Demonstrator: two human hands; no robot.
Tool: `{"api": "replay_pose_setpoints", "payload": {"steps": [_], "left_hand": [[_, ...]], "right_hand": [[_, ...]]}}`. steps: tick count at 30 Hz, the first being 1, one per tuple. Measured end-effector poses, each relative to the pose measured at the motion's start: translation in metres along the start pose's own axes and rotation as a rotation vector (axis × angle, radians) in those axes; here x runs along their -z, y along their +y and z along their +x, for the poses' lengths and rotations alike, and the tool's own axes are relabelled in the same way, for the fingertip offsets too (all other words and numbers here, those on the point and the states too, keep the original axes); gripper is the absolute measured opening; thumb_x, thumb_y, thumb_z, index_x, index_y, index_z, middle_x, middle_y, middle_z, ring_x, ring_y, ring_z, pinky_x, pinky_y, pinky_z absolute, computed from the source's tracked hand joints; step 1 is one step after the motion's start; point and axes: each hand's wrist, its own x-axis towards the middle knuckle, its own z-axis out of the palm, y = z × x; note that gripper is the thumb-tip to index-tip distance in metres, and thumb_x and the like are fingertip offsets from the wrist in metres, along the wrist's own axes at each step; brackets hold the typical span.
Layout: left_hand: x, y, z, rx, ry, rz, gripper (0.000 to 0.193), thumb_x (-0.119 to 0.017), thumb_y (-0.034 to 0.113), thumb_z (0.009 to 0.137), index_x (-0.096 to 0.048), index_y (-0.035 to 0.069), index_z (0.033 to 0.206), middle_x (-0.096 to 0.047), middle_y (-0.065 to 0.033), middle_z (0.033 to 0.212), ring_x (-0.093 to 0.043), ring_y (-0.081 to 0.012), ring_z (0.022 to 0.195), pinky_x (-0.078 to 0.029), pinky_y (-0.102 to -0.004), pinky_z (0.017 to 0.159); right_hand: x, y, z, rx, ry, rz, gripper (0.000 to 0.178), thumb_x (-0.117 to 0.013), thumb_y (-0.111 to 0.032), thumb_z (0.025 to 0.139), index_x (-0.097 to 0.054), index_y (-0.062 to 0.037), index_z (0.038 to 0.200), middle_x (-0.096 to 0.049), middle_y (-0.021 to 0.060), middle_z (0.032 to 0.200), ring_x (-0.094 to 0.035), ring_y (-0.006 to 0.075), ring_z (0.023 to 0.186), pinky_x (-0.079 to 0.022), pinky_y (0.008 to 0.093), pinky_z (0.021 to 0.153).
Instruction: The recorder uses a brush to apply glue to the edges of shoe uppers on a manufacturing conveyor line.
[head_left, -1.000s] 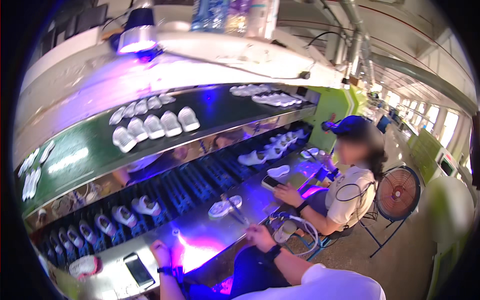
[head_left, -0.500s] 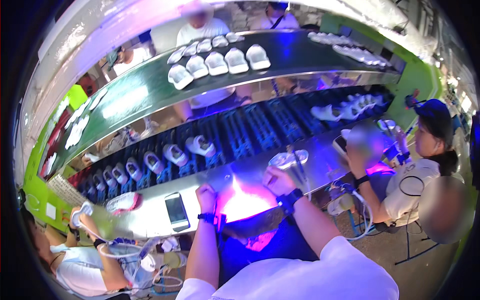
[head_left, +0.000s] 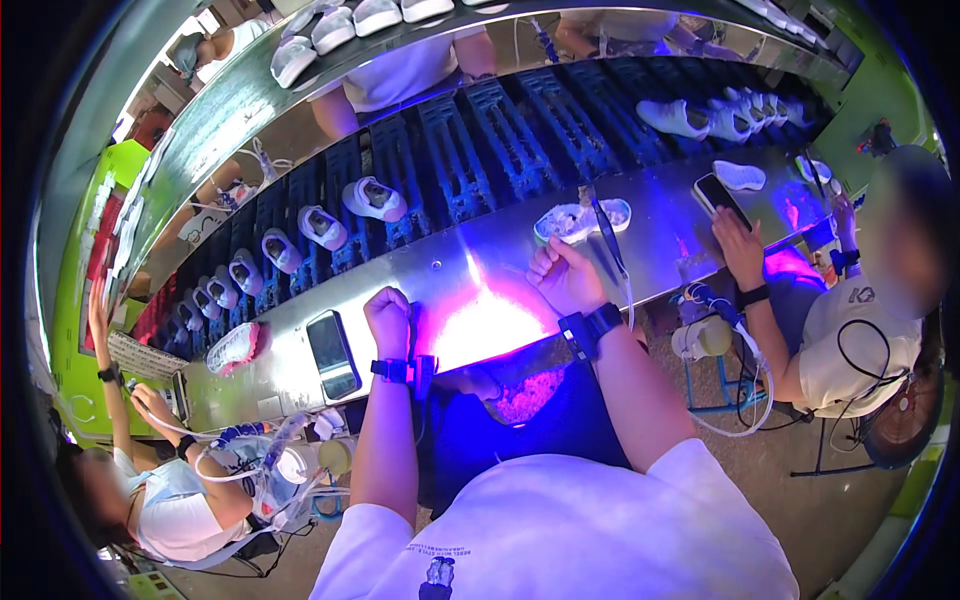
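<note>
My left hand (head_left: 388, 318) rests as a closed fist at the metal worktop's front part, nothing showing in it. A dark phone (head_left: 333, 354) lies just left of it. My right hand (head_left: 568, 278) is raised over the worktop with fingers curled in and thumb on top; no held thing shows. Just beyond that hand lies a pale two-lobed piece (head_left: 580, 220), whose kind I cannot make out. A thin dark brush-like tool (head_left: 610, 238) leans at its right end. Between my hands a glaring white-pink patch of light (head_left: 490, 325) covers the worktop (head_left: 436, 264).
Pale sneakers (head_left: 322, 228) stand in a row on a blue slatted conveyor (head_left: 470, 150) beyond the worktop; several more sit far right. A pink-white shoe sole (head_left: 234, 348) lies left. Co-workers sit both sides, the right one's hand (head_left: 738, 245) by a phone (head_left: 722, 200).
The view has tipped downward, so things beyond the worktop sit higher. The left co-worker's arm has reached up toward the far belt. My hands stay curled, about where they were.
</note>
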Motion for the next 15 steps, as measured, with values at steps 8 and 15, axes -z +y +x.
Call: {"api": "replay_pose_setpoints", "payload": {"steps": [8, 15], "left_hand": [[-0.005, 0.006, -0.004, -0.005, 0.062, -0.038, 0.023, -0.039, -0.014, 0.067, -0.051, 0.004, 0.059, -0.049, -0.0027, 0.056, -0.041, -0.0091, 0.05, -0.028, -0.0249, 0.049], [-0.01, 0.007, -0.004, -0.026, 0.05, -0.042, 0.024, -0.039, -0.014, 0.068, -0.052, 0.004, 0.061, -0.05, -0.0034, 0.057, -0.041, -0.0094, 0.05, -0.03, -0.025, 0.049]], "right_hand": [[-0.004, 0.001, -0.001, -0.017, 0.04, 0.004, 0.027, -0.057, -0.025, 0.1, -0.051, -0.0103, 0.078, -0.052, 0.005, 0.072, -0.049, 0.0185, 0.072, -0.041, 0.0327, 0.069], [0.004, -0.003, 0.001, -0.022, -0.035, 0.007, 0.025, -0.052, -0.022, 0.103, -0.052, -0.0095, 0.082, -0.051, 0.0047, 0.076, -0.049, 0.0179, 0.075, -0.041, 0.0332, 0.072]]}}
